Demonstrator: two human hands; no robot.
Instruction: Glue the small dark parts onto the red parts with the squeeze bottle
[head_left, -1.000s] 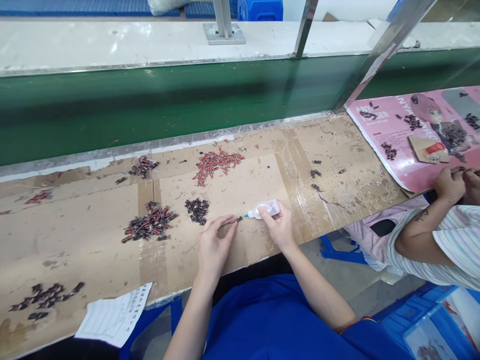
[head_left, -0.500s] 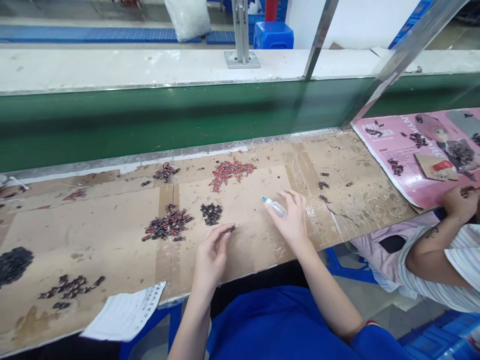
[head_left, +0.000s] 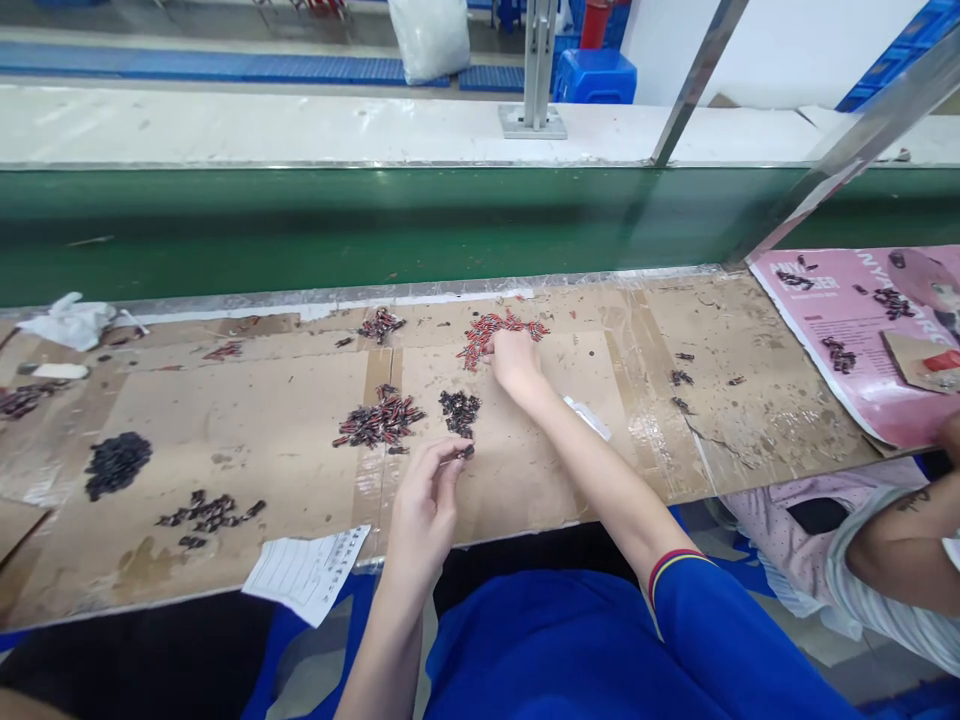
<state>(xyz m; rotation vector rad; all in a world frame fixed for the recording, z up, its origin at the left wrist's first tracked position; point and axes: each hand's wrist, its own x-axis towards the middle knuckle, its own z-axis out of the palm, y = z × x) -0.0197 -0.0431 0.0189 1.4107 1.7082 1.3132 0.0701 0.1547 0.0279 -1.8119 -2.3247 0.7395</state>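
Between the thumb and fingers of my left hand is a small black part, too small to name exactly. My right hand reaches into a pile of small red parts; its fingertips are bent down and partly hidden, so what they hold does not show. Just beyond my left hand lies a pile of small black parts. To its left is a heap of red-and-black parts. A clear plastic bottle lies on the cardboard beside my right forearm, partly hidden by it.
Cardboard covers the bench. Leftward are a black pile, scattered dark parts and a paper sheet over the front edge. A green belt runs behind. At right, a co-worker's arm is near a pink poster.
My right hand has let go of the bottle and moved forward and left to the red pile. My left hand still pinches the black part. The view has shifted leftward.
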